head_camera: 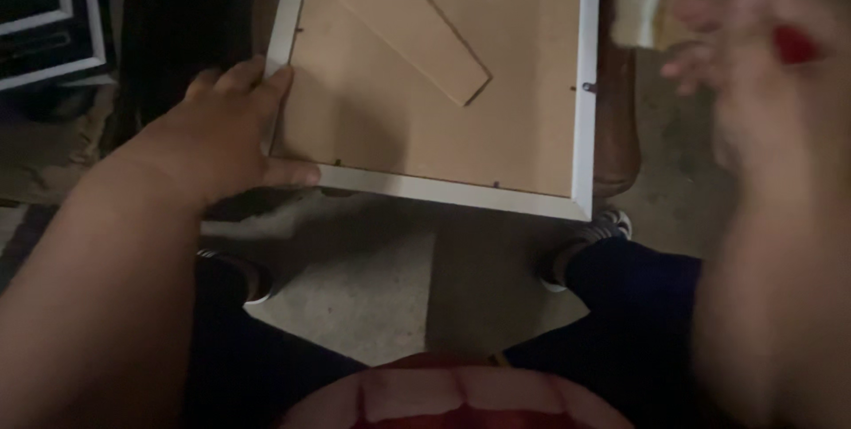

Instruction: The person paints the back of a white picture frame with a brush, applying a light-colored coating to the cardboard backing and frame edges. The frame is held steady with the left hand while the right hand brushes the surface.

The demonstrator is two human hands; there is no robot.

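A white picture frame (456, 191) lies face down, showing its brown backing board and a diagonal stand flap (399, 21). My left hand (226, 132) grips the frame's lower left corner, thumb along the bottom edge and fingers on the left edge. My right hand (753, 74), blurred by motion, is raised to the right of the frame. It holds a paintbrush (643, 17) with pale bristles and a red handle; the bristles hover just past the frame's upper right corner.
The frame rests on a dark brown rounded surface (620, 128). Below are a concrete floor (372, 278), my dark trousers and two shoes (589, 238). Other dark frames (44, 21) lean at the far left.
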